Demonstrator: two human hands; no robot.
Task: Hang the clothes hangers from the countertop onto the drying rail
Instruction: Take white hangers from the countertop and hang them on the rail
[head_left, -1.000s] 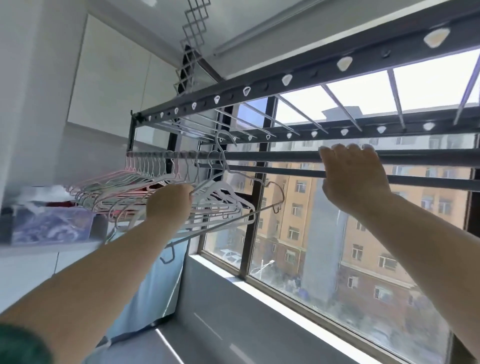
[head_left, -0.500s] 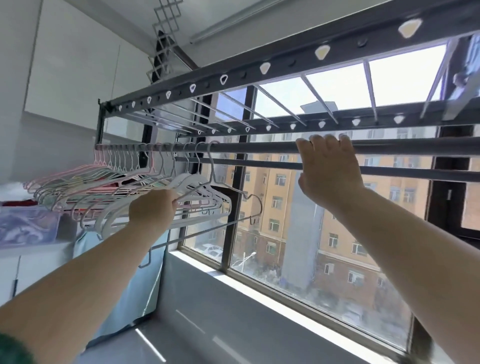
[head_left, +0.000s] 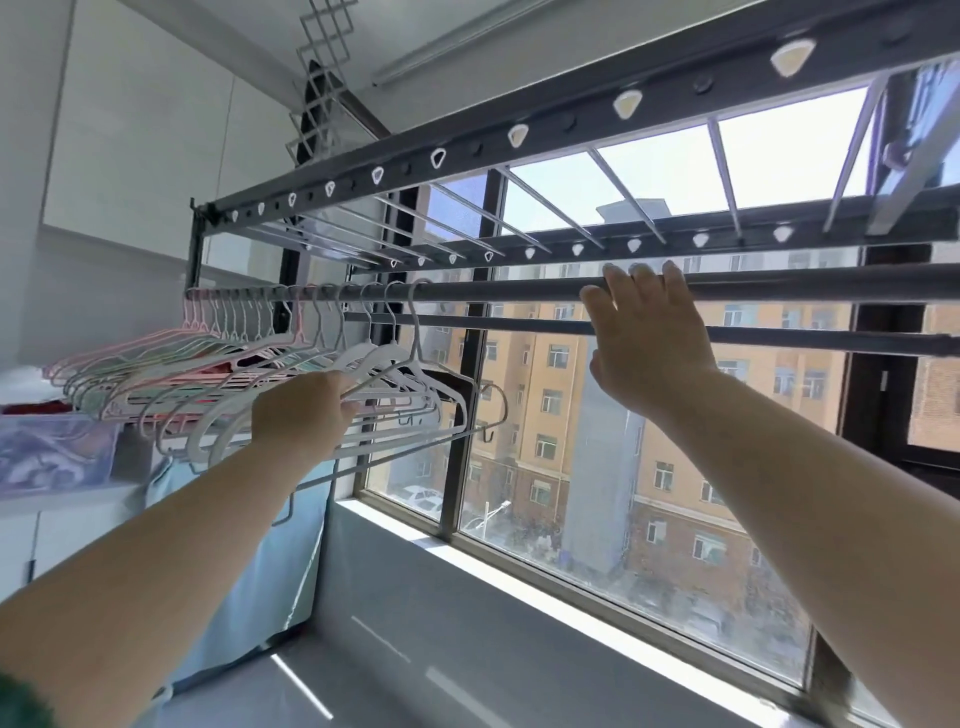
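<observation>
Several thin hangers (head_left: 156, 374), pink, green and white, hang by their hooks along the left part of the grey drying rail (head_left: 519, 291). My left hand (head_left: 306, 415) reaches up and is closed around the shoulders of the white hangers (head_left: 415, 364) at the right end of the row. My right hand (head_left: 644, 327) is further right at the rail, with its fingers straightened and spread and only the fingertips over the bar, holding nothing.
A second rail (head_left: 519, 325) runs just behind the first. Above is the rack's dark frame with hanging holes (head_left: 571, 122) and thin crossbars. A window and grey sill (head_left: 467, 597) lie ahead. A clear storage box (head_left: 52, 457) and blue fabric (head_left: 249, 571) are at the left.
My right hand has loosened from a grip on the rail to straight, spread fingers. My left hand stays on the white hangers, which now hang straighter on the rail.
</observation>
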